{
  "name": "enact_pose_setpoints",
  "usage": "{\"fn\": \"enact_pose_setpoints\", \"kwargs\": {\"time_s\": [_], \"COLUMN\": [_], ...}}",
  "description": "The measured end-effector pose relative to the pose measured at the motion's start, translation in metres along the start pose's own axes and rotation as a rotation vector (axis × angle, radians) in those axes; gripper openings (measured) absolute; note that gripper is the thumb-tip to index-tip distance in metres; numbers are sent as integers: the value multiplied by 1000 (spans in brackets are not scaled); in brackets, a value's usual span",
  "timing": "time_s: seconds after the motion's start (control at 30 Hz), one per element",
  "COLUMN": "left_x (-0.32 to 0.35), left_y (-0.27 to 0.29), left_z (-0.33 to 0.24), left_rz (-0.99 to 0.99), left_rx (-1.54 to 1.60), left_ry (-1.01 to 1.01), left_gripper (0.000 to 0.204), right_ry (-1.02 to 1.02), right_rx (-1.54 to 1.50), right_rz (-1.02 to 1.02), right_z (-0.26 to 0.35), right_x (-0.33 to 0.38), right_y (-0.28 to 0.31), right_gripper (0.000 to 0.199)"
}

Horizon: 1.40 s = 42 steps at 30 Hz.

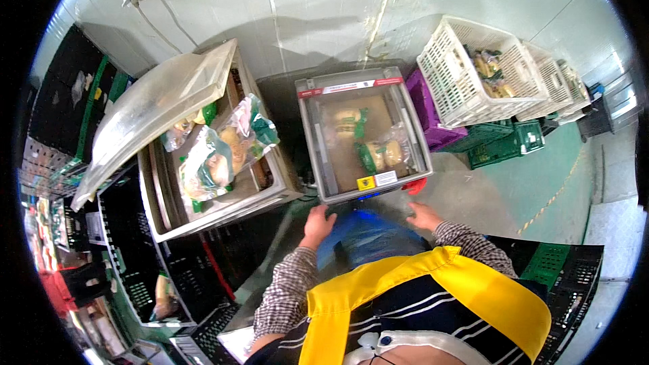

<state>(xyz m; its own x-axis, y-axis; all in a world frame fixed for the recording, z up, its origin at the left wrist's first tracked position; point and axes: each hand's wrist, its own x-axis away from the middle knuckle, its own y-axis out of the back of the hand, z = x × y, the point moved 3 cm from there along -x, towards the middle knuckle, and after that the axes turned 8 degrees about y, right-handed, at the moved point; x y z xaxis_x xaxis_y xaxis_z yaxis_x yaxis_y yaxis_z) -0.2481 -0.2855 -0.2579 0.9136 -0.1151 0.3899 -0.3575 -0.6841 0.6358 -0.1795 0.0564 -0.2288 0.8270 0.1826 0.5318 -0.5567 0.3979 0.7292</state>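
A grey vacuum sealing machine (311,135) stands in front of me with its clear lid down over bagged round produce (378,152). My left hand (319,220) rests at the machine's front left edge, fingers curled, holding nothing. My right hand (424,216) lies at the front right edge beside a red handle (414,186), also holding nothing. A second sealing machine (223,206) on the left has its clear lid (159,105) raised, and several green-and-clear bags of produce (220,155) lie in its chamber.
White plastic crates (466,94) holding bagged produce stand at the back right on a purple crate (433,118) and green crates (503,145). Black crates (145,263) sit low on the left and at the lower right (574,284). A pale wall (304,7) runs behind.
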Motion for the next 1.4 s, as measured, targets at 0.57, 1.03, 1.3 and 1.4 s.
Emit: {"fn": "enact_pose_setpoints", "kwargs": {"time_s": [0.57,1.03,1.3,1.4], "left_x": [12,49,29,28], "left_y": [93,233,268,301], "left_z": [-66,-56,-6,6], "left_rz": [-584,-1547,-1630,-1695], "left_rx": [276,-276,-32,210], "left_ry": [103,379,199,101], "left_gripper": [19,35,9,11], "right_ry": [243,494,633,655], "right_rx": [-10,-139,-65,112], "right_rz": [188,239,245,292], "right_z": [-61,15,46,65], "right_x": [-66,-78,-65,-64], "right_y": [20,112,116,123], "right_gripper": [30,33,36,36]}}
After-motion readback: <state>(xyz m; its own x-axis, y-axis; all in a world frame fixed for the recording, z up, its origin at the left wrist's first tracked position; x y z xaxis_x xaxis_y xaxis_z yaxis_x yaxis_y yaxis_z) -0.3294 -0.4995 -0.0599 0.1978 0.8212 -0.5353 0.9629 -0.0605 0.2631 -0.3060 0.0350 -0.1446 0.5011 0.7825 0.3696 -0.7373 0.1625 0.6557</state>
